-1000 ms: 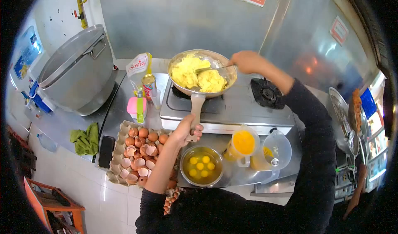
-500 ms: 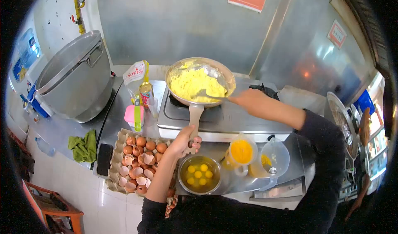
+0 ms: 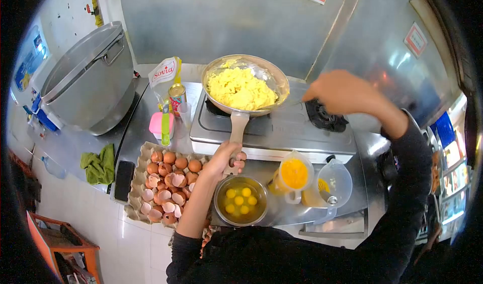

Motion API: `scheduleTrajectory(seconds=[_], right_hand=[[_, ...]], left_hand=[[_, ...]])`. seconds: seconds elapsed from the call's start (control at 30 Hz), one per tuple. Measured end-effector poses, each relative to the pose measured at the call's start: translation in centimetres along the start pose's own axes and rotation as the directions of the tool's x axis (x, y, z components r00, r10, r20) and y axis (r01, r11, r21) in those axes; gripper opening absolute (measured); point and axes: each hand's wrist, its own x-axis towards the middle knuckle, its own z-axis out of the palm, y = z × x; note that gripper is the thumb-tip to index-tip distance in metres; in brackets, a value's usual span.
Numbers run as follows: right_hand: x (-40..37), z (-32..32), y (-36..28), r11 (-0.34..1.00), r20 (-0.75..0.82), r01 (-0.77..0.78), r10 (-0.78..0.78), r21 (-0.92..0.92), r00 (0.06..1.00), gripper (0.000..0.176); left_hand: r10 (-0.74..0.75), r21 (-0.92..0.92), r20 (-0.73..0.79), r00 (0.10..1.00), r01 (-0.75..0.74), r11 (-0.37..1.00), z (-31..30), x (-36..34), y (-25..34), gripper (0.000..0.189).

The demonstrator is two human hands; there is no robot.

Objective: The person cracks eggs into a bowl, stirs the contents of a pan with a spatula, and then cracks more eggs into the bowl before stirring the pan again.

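Note:
My left hand (image 3: pixel 227 159) is wrapped around the beige handle of a frying pan (image 3: pixel 213 101) on the left burner. Scrambled eggs (image 3: pixel 241 89) lie heaped in the pan, soft and yellow. Out to the right, above the stove, is my right hand (image 3: pixel 342 94), closed and smeared by motion. From its fingers a thin metal utensil reaches faintly toward the pan's right rim; the kind of its head cannot be made out. Just below my left hand, a steel bowl (image 3: pixel 218 214) holds several raw eggs with whole yolks.
An egg tray (image 3: pixel 135 203) with eggs and broken shells stands left of the bowl. To the right are a jug of beaten egg (image 3: pixel 294 173) and a clear jug with a whisk (image 3: pixel 339 183). A can (image 3: pixel 177 99), pink container (image 3: pixel 160 125) and large pot (image 3: pixel 95 83) stand left of the stove (image 3: pixel 282 133).
My right hand has lifted up and right, drawing the utensil out of the middle of the eggs. My left hand stays on the handle. The view has tilted slightly downward.

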Motion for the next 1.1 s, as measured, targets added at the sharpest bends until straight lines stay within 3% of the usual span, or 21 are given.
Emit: scheduleTrajectory(seconds=[0.1,0.17,0.23,0.3,0.33,0.37,0.4,0.43,0.47,0.53,0.6,0.7,0.73,0.77,0.83,0.87,0.9,0.97,1.0,1.07,1.1], right_hand=[[2.9,5.2,-2.9,0.973,-0.319,0.226,-0.200,0.047,0.927,0.022],[6.5,8.4,-6.2,0.943,-0.411,0.263,-0.162,0.202,0.897,0.012],[10.8,10.2,-8.1,0.993,-0.395,0.054,-0.007,0.108,0.918,0.010],[14.8,10.8,-4.5,0.982,-0.555,0.092,0.014,0.162,0.832,0.011],[16.5,10.4,-1.0,0.962,-0.674,0.212,-0.039,0.175,0.738,0.012],[17.4,7.0,2.1,0.992,-0.222,0.002,0.027,0.130,0.975,0.017],[19.0,6.4,6.6,0.962,-0.084,0.269,-0.264,0.056,0.961,0.020],[15.9,4.5,7.0,0.954,-0.039,0.080,-0.072,0.288,0.997,0.021],[11.9,1.6,6.6,0.864,0.049,-0.118,0.108,0.490,0.993,0.023],[7.7,-0.1,6.7,0.933,0.051,-0.098,0.086,0.346,0.995,0.023],[3.2,-1.4,4.9,0.974,-0.053,-0.084,0.097,0.212,0.994,0.022],[0.4,-1.3,3.2,0.989,-0.020,-0.140,0.141,0.051,0.990,0.018],[0.1,-1.3,2.0,0.984,0.025,-0.179,0.179,0.001,0.983,0.018],[-0.2,-1.0,1.1,0.975,0.068,-0.215,0.218,-0.050,0.973,0.018],[1.0,3.1,0.9,0.988,-0.079,-0.149,0.152,0.044,0.985,0.018],[1.8,5.1,0.1,0.996,-0.178,-0.078,0.086,0.049,0.980,0.013],[2.6,6.9,-1.0,0.999,-0.276,-0.006,0.019,0.046,0.961,0.012],[4.5,9.9,-3.6,0.982,-0.247,-0.065,0.109,0.179,0.963,0.011],[6.0,10.7,-3.6,0.985,-0.329,-0.067,0.116,0.157,0.937,0.011],[9.0,11.8,-2.3,0.990,-0.474,-0.077,0.126,0.122,0.871,0.010],[10.8,11.7,-0.1,0.989,-0.450,-0.080,0.128,0.125,0.884,0.015]], left_hand=[[-0.014,0.012,-0.009,1.000,0.014,1.000,0.0,0.0,0.1,0.018],[-0.024,0.001,-0.017,1.000,0.024,1.000,0.1,0.0,0.0,0.018],[0.014,0.005,-0.005,1.000,-0.014,1.000,-0.2,0.3,-0.5,0.016],[0.028,-0.022,0.005,1.000,-0.027,0.999,-0.5,0.5,-0.8,0.015],[0.028,-0.059,0.012,1.000,-0.027,0.998,-0.6,0.5,-0.8,0.016],[0.026,-0.098,0.018,1.000,-0.024,0.995,-0.7,0.5,-1.0,0.019],[0.041,-0.118,0.058,0.997,-0.034,0.992,-1.1,0.6,-1.2,0.023],[0.059,-0.137,0.101,0.993,-0.045,0.990,-1.8,0.7,-1.3,0.027],[0.079,-0.157,0.144,0.986,-0.055,0.986,-2.2,0.8,-1.4,0.031],[0.104,-0.105,0.087,0.991,-0.094,0.990,-1.4,0.1,-0.9,0.038],[0.101,-0.048,0.018,0.995,-0.100,0.994,-1.6,-0.1,-0.8,0.046],[0.369,0.198,-0.018,0.929,-0.358,0.913,-5.4,1.0,-2.2,0.052],[0.363,0.236,-0.139,0.921,-0.325,0.916,-9.2,2.7,-4.1,0.054],[0.325,0.196,-0.223,0.919,-0.285,0.938,-8.4,2.1,-3.5,0.056],[0.238,0.099,-0.380,0.894,-0.217,0.971,-4.8,0.0,-1.8,0.061],[0.164,-0.019,-0.370,0.915,-0.184,0.983,-3.4,-0.3,-1.4,0.061],[0.125,0.003,-0.265,0.956,-0.129,0.992,-2.7,-0.1,-1.2,0.057],[0.033,0.068,-0.053,0.998,-0.030,0.997,-1.5,0.2,-0.9,0.050],[-0.010,-0.160,-0.003,1.000,0.009,0.987,-0.3,-0.1,-0.6,0.034],[-0.016,-0.196,-0.002,1.000,0.016,0.980,0.4,0.0,-0.6,0.027],[-0.024,-0.213,-0.002,1.000,0.023,0.977,0.6,-0.1,-0.6,0.024]])
